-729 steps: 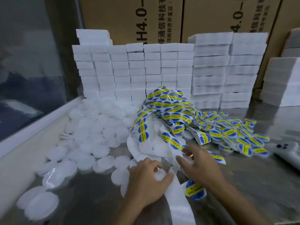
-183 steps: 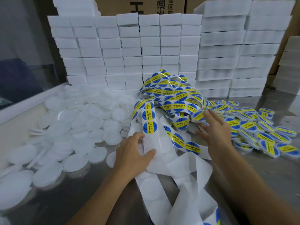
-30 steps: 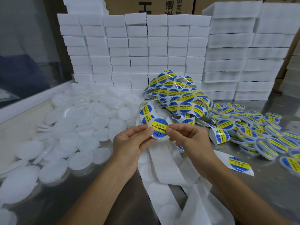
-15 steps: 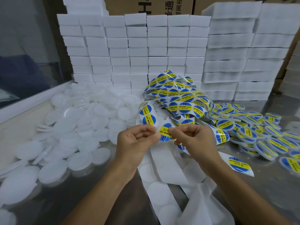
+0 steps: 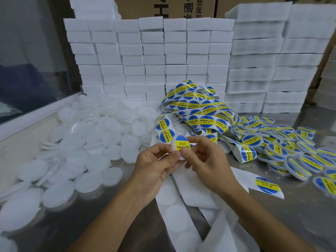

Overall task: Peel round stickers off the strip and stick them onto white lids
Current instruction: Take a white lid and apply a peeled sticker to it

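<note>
both hands [image 5: 154, 168] [image 5: 209, 166] pinch one white lid [image 5: 174, 144] between them, sticker [image 5: 182, 145] facing up, raised over the bench's [image 5: 291, 215] middle. finished lids pile [image 5: 294, 153] lies toward the right edge, so the right hand's nearer for the drop-off

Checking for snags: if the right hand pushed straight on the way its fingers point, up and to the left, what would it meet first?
The stickered lid that the right hand already pinches together with the left hand; beyond it, probably the sticker strip, though depth is unclear.
</note>
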`<action>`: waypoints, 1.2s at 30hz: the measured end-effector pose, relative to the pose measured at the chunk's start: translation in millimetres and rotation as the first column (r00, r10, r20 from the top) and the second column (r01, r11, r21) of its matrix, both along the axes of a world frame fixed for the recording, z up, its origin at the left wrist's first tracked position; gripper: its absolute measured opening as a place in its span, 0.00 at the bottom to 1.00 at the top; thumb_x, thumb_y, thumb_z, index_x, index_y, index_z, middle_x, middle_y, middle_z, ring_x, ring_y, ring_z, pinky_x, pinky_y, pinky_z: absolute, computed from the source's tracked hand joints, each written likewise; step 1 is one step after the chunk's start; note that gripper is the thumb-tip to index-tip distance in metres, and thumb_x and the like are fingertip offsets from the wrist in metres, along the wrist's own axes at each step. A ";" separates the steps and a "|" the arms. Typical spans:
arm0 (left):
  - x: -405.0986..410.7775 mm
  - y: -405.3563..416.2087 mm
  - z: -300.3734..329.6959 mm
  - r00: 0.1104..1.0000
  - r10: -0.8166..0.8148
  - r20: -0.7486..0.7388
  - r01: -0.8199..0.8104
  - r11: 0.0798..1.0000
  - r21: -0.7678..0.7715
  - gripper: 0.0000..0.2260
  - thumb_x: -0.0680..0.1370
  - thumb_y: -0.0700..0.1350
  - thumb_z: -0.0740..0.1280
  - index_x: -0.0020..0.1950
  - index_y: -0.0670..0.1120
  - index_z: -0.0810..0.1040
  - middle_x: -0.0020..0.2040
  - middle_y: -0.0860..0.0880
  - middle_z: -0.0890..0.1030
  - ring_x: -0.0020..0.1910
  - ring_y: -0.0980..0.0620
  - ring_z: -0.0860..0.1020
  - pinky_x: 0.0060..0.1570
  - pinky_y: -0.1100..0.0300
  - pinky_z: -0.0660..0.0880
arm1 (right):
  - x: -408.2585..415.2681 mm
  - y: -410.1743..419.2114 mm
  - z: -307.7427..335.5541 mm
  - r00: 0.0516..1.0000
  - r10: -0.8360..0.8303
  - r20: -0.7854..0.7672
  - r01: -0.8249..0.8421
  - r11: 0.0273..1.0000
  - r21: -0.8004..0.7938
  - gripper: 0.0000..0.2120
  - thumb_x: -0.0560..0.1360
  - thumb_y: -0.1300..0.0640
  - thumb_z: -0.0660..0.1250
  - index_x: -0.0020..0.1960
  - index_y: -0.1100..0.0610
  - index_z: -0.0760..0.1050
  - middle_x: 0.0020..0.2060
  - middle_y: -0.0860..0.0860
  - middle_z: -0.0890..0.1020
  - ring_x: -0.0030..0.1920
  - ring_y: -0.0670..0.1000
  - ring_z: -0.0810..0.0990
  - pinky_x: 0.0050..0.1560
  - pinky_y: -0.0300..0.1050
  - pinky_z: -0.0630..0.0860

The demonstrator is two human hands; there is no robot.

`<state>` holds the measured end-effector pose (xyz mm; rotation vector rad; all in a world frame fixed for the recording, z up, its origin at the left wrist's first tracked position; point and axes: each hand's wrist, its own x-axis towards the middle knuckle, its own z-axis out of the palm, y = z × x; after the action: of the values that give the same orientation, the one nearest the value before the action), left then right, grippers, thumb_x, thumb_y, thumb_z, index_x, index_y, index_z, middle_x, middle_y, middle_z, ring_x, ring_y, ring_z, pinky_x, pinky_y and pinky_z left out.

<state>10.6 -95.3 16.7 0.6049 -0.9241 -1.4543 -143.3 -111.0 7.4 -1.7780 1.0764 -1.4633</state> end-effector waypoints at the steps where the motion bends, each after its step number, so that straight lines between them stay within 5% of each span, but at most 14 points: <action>1: 0.0 0.3 -0.5 1.000 -0.014 0.005 0.014 1.000 0.006 0.09 0.61 0.38 0.75 0.38 0.39 0.78 0.48 0.35 0.83 0.46 0.41 0.84 0.44 0.55 0.81 | -1.0 -1.1 0.4 1.000 -0.017 0.021 0.017 1.000 -0.003 0.07 0.76 0.52 0.69 0.50 0.55 0.79 0.32 0.53 0.82 0.27 0.50 0.80 0.32 0.42 0.75; 5: -1.7 2.5 1.1 0.995 -0.075 0.072 0.076 0.997 -0.013 0.05 0.63 0.38 0.74 0.36 0.40 0.80 0.47 0.36 0.84 0.45 0.41 0.85 0.43 0.56 0.81 | -5.3 -2.8 -1.8 0.998 -0.068 0.004 0.068 0.998 0.001 0.10 0.80 0.56 0.65 0.43 0.59 0.79 0.25 0.51 0.79 0.23 0.48 0.76 0.27 0.38 0.72; 11: -1.8 2.7 -0.2 0.976 0.011 0.216 0.002 0.998 -0.060 0.17 0.59 0.42 0.77 0.42 0.33 0.80 0.42 0.33 0.83 0.42 0.41 0.84 0.43 0.56 0.81 | -0.5 2.0 -3.8 0.991 -0.129 -0.034 0.131 0.991 0.036 0.27 0.65 0.29 0.69 0.40 0.55 0.75 0.24 0.51 0.76 0.26 0.51 0.72 0.30 0.48 0.71; 16: -2.8 4.8 -0.2 0.965 -0.031 0.262 0.058 0.994 -0.097 0.14 0.60 0.43 0.77 0.41 0.37 0.81 0.43 0.36 0.84 0.41 0.44 0.85 0.41 0.57 0.81 | -6.8 -4.8 -2.1 0.966 -0.256 -0.038 0.253 0.966 -0.055 0.24 0.73 0.37 0.63 0.33 0.57 0.67 0.23 0.45 0.70 0.26 0.44 0.67 0.29 0.35 0.64; 22: 1.1 1.4 2.5 0.977 0.013 0.213 0.012 0.994 -0.113 0.08 0.65 0.41 0.74 0.39 0.40 0.77 0.41 0.37 0.82 0.38 0.45 0.82 0.40 0.56 0.80 | -1.1 1.9 -0.4 0.993 -0.116 -0.010 0.116 0.992 -0.054 0.19 0.68 0.36 0.68 0.43 0.52 0.75 0.26 0.51 0.74 0.27 0.49 0.71 0.30 0.45 0.69; 26: 4.9 0.1 5.6 0.977 0.040 0.209 -0.020 0.995 -0.097 0.09 0.65 0.42 0.73 0.40 0.41 0.77 0.42 0.37 0.83 0.36 0.47 0.80 0.36 0.57 0.79 | -1.7 4.0 4.1 0.994 -0.110 0.027 0.113 0.985 -0.131 0.08 0.79 0.50 0.65 0.44 0.52 0.77 0.25 0.52 0.78 0.23 0.49 0.74 0.27 0.42 0.71; 30: 2.1 -3.8 3.5 0.948 0.189 0.258 -0.172 0.981 -0.089 0.02 0.70 0.42 0.71 0.40 0.44 0.80 0.39 0.43 0.84 0.36 0.50 0.80 0.31 0.62 0.77 | -4.5 4.1 5.6 0.997 -0.069 -0.025 0.066 0.989 -0.131 0.01 0.78 0.53 0.69 0.48 0.49 0.78 0.30 0.48 0.82 0.25 0.50 0.78 0.29 0.46 0.75; 32: 2.8 -4.6 1.5 0.933 0.235 0.271 -0.219 0.972 -0.087 0.06 0.70 0.45 0.71 0.43 0.44 0.82 0.39 0.45 0.85 0.35 0.51 0.82 0.31 0.63 0.77 | -4.0 5.7 6.5 0.997 -0.032 -0.076 0.022 0.991 -0.132 0.11 0.75 0.54 0.73 0.56 0.46 0.76 0.37 0.46 0.83 0.30 0.52 0.80 0.32 0.49 0.78; 36: 1.5 -4.8 -1.8 0.886 0.309 0.345 -0.277 0.951 -0.138 0.10 0.69 0.49 0.72 0.44 0.43 0.83 0.38 0.45 0.85 0.32 0.52 0.81 0.29 0.64 0.75 | -3.2 7.3 11.3 0.999 0.013 -0.047 -0.018 0.996 -0.093 0.08 0.74 0.62 0.72 0.48 0.50 0.79 0.38 0.47 0.81 0.31 0.56 0.78 0.32 0.52 0.76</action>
<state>12.1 -100.1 14.9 0.9299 -1.1206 -1.0414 -146.6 -103.7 18.6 -1.8894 1.0302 -1.4918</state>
